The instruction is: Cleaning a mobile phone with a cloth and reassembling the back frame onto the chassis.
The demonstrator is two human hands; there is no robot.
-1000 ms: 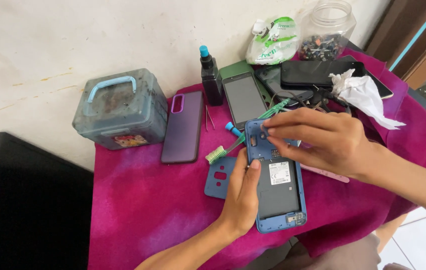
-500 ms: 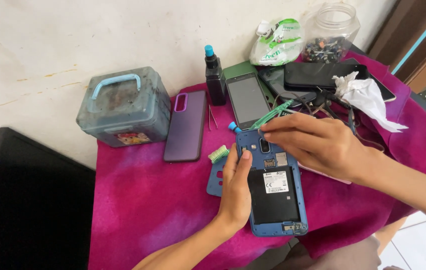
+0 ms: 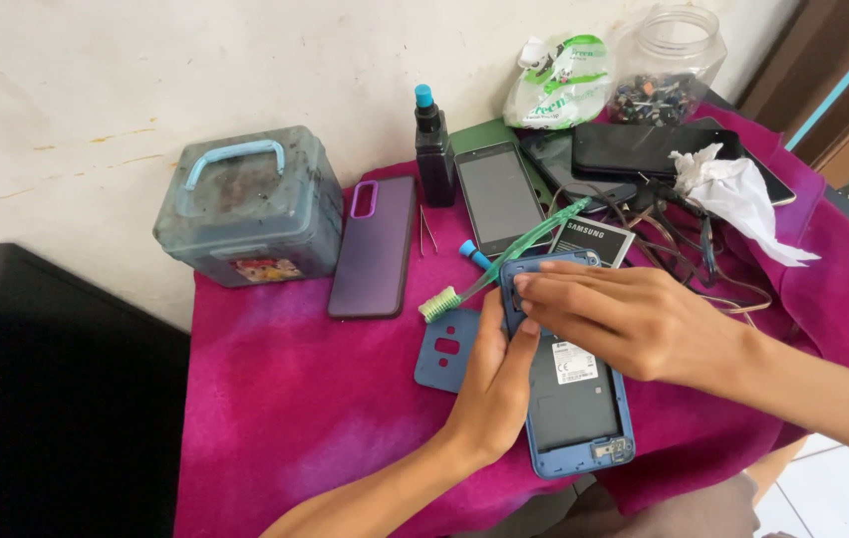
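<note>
An opened blue phone (image 3: 572, 399), back cover off, is lying on the magenta cloth (image 3: 295, 399) near the table's near edge. Its left edge is gripped by the left hand (image 3: 494, 384), thumb and fingers curled around the frame. The upper end of the phone is covered by the right hand (image 3: 634, 319), fingers extended nearly flat, tips pressed on the top left corner; whether anything is pinched there cannot be told. A blue back cover (image 3: 444, 349) is seen just left of the phone, partly under the left hand. A green toothbrush (image 3: 504, 264) is lying diagonally just beyond the phone. A phone battery (image 3: 594, 239) is placed beside it. Farther left, a purple phone case (image 3: 375, 249) and a grey-blue plastic box (image 3: 245, 204) are seen. Far side: dark dropper bottle (image 3: 434, 149), grey-screened phone (image 3: 499, 194), black phone (image 3: 644, 149), crumpled tissue (image 3: 738, 194), clear jar (image 3: 669, 60).
</note>
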